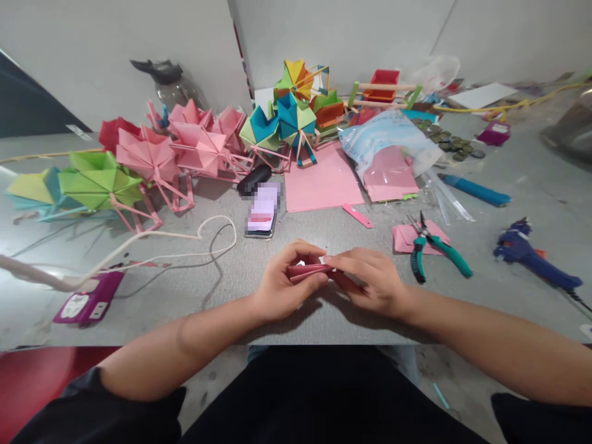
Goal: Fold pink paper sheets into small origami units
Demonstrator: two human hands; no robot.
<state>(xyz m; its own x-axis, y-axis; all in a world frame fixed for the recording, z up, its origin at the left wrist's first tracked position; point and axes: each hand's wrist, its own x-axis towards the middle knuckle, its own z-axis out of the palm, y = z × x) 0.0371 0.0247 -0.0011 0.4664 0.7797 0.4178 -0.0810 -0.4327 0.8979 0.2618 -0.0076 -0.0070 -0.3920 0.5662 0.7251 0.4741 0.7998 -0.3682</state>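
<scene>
1. From my remote end, head cam: L hand (287, 282) holds the folded pink paper (303, 270) in a narrow pinch, thumb nearside, fingers curled round the far side. R hand (377, 280) has its fingertips on the paper's right end, also pinched small AFAICT; its thumb contact is part hidden.
2. Paper loc: centre, btwn both hands, near the front edge of the grey table (259, 330), approx. in line w/ my chest.
3. Risk: layers gape a bit at the left. If L thumb lets up while R presses, they could slide & the edges go out of line.
4. Risk: too hard a squeeze = stray crease, esp. at the right end where both hands meet.
5. Risk: R elbow or wrist swinging out could knock the green-handled pliers (423, 237), which lie over more pink paper pieces (403, 239), tips bare. Blue glue gun (531, 253) is farther right; can't tell if hot.
6. L side: loose pale cable (41, 276) could snag a forearm.
7. Writing: plastic bag (391, 139) has blue print, too warped to read. Phone (263, 213) screen is pixelated, no text. Purple box (90, 302) has a white cartoon-like patch, nothing legible. No brand I can make out.
</scene>
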